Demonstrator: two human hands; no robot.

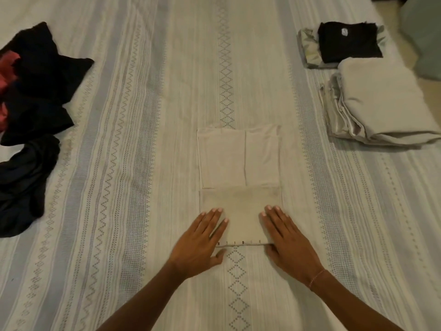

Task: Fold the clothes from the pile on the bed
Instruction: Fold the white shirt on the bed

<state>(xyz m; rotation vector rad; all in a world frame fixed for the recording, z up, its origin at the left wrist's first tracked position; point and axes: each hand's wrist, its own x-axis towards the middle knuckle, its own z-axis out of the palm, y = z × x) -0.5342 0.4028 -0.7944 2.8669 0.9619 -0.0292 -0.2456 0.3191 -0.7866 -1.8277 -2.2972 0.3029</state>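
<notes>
Pressing flat on the near end of a beige garment [238, 185], the left hand [200, 242] and the right hand [287, 242] lie with fingers straight and slightly spread, gripping nothing; a thin bracelet [316, 278] circles the right wrist. The garment is smooth, soft-looking cloth folded into a tall rectangle in the middle of the bed [143, 163], its near portion doubled over so a fold edge crosses its width, and a seam or crease runs lengthwise down the far portion. Small dark letters sit along its near hem between the hands, too small to read. The bedcover is pale woven fabric with grey bands of diamonds and zigzags, and open cover surrounds the garment on all sides. Left of the garment, well apart, an unfolded pile of clothes [31, 103] lies crumpled, mostly black with a pink-red piece showing, cut off by the picture's left edge. Right of the garment and farther away sits a folded beige stack [381, 103] with shiny satin-like layers beneath it, partly cut off at the right edge. Just beyond that stack, a folded black garment [348, 41] with a small white label rests on a pale glossy folded piece near the bed's right edge.
</notes>
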